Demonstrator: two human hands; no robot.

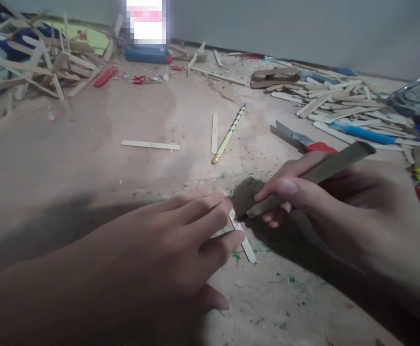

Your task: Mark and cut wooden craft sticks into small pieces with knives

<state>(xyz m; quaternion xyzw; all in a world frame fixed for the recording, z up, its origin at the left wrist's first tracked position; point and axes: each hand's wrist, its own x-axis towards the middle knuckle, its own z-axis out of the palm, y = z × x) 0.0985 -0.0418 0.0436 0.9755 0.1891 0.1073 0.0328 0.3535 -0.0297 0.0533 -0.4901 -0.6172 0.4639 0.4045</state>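
My left hand (181, 235) lies over a pale wooden craft stick (248, 247), its bent fingertips pinning the stick against the table. The stick's upper end is hidden under those fingers. In my right hand (303, 192) is a craft knife (325, 168) with an olive-grey handle, gripped like a pen. Its dark blade tip meets or nearly touches the stick between my two hands; shadow makes contact hard to judge. Ahead, a yellow patterned pencil (229, 134) lies beside a second craft stick (214, 133). Another stick (150, 144) lies crosswise farther left.
Scissors (299, 139) with red handles lie just beyond my right hand. A large pile of craft sticks (354, 105) and a blue pen-like tube (363, 133) are at right. Loose sticks (47, 62) heap at far left. A blue bottle (146, 54) lies near the wall. Green scraps dot the table.
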